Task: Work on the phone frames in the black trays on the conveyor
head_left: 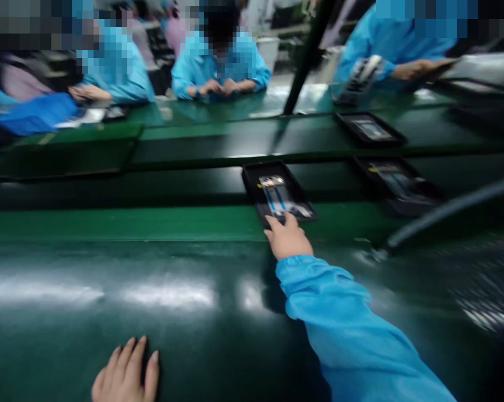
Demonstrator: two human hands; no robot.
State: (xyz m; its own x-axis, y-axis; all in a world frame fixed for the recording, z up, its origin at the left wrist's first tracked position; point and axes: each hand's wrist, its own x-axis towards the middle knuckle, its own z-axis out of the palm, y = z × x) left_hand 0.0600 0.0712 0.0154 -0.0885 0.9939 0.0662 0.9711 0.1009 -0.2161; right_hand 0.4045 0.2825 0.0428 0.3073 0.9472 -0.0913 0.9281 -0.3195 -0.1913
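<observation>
My right hand [290,239], in a blue sleeve, is stretched out to the near edge of a black tray [252,192], its fingers closed over the rim. In that tray lies a phone-like part [276,195] with a silvery frame and two blue strips. A small yellow spot shows beside it. Low in the view, my left hand [124,374] lies flat on the green table [185,346], fingers stretched out and holding nothing. The lower part of that hand is cut off by the frame.
Two more black trays with similar parts, a nearer one [422,204] and a farther one [348,125], stand to the right. A grey bent tube [453,209] crosses there. Across the line, several people in blue work by a blue bin [38,114] and a dark post [306,61].
</observation>
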